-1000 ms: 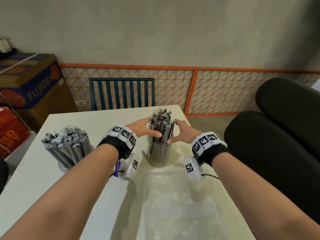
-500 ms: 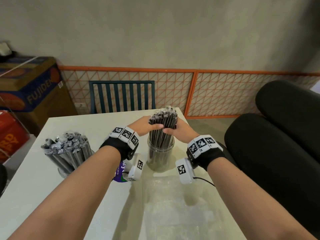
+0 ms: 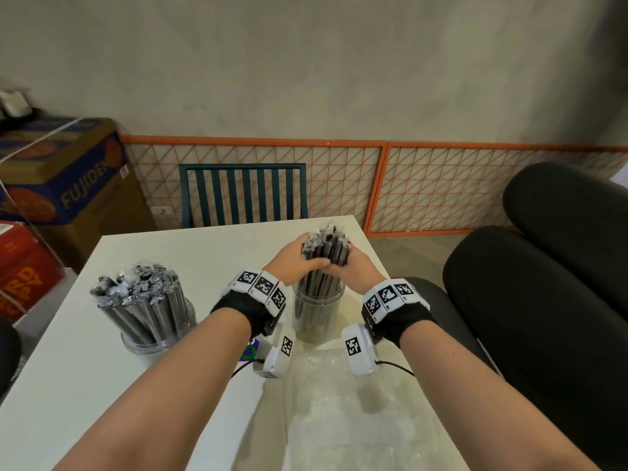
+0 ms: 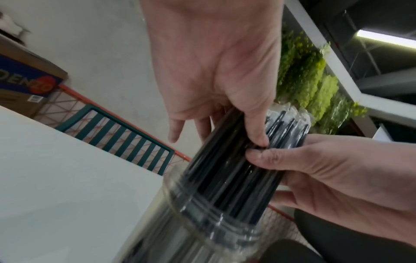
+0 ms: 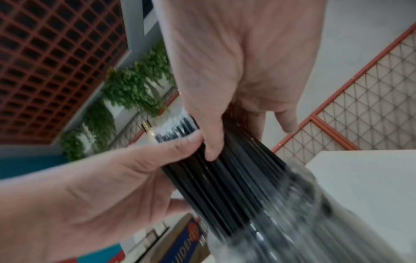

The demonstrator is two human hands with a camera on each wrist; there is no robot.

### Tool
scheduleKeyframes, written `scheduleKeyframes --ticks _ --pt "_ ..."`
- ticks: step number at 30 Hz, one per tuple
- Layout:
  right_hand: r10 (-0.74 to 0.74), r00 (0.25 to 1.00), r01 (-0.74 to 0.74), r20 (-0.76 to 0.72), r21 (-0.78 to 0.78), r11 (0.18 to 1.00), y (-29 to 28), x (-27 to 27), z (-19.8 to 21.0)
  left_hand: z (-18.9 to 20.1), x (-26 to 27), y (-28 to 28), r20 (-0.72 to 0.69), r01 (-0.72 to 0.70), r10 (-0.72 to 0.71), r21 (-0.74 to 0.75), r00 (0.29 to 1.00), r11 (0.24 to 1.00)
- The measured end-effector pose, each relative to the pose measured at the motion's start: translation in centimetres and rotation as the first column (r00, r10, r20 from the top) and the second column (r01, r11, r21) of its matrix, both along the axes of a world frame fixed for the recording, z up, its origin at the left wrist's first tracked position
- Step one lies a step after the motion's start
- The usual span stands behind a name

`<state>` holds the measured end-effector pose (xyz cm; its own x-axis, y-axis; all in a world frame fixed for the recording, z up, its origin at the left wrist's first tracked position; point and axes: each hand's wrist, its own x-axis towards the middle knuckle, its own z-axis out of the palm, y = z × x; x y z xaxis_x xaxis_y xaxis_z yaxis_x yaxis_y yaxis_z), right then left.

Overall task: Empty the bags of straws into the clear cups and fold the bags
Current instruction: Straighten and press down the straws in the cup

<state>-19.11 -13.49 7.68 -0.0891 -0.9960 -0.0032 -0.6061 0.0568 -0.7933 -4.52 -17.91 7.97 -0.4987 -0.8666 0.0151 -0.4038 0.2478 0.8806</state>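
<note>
A bundle of black wrapped straws [image 3: 325, 250] stands upright in a clear cup [image 3: 317, 316] at the table's far right. My left hand [image 3: 295, 256] and right hand [image 3: 353, 266] wrap around the bundle above the cup's rim, thumbs meeting in front. In the left wrist view the straws [image 4: 234, 170] rise out of the cup [image 4: 202, 222]; in the right wrist view both thumbs press on the straws [image 5: 227, 179]. A second clear cup [image 3: 159, 331] packed with wrapped straws [image 3: 139, 294] stands at the left. An empty clear bag [image 3: 343, 413] lies flat near me.
The white table [image 3: 85, 385] ends just right of the cup, with black cushioned seats [image 3: 543, 300] beside it. A teal chair [image 3: 243, 195] stands behind the table, cardboard boxes [image 3: 64, 178] at the left. A small purple item [image 3: 249, 350] lies under my left wrist.
My hands have closed in from the sides of the straw bundle and now grip it together, squeezing the straws into a tighter, higher bunch. The cup stays in place.
</note>
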Motion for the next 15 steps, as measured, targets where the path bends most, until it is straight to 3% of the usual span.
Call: scheduleKeyframes --ticks 4,8,12,15 --pt "0.042 0.997 -0.040 0.061 -0.027 0.999 -0.2 -1.0 1.2 0.9 0.2 0.5 -0.073 -0.029 0.025 -0.052 0.997 0.998" --pt "0.105 0.994 -0.107 0.018 0.113 0.988 0.6 -1.1 -0.1 -0.8 0.7 1.2 -0.094 0.062 -0.053 0.091 0.994 0.994" --pt "0.024 0.995 -0.011 -0.101 0.133 0.991 0.5 -0.5 -1.4 -1.2 0.6 1.1 -0.129 0.106 -0.087 0.149 0.988 0.983" --pt "-0.011 0.992 0.016 -0.126 0.037 0.999 0.2 -0.3 0.1 0.1 0.2 0.7 -0.084 0.104 -0.098 0.080 0.992 0.991"
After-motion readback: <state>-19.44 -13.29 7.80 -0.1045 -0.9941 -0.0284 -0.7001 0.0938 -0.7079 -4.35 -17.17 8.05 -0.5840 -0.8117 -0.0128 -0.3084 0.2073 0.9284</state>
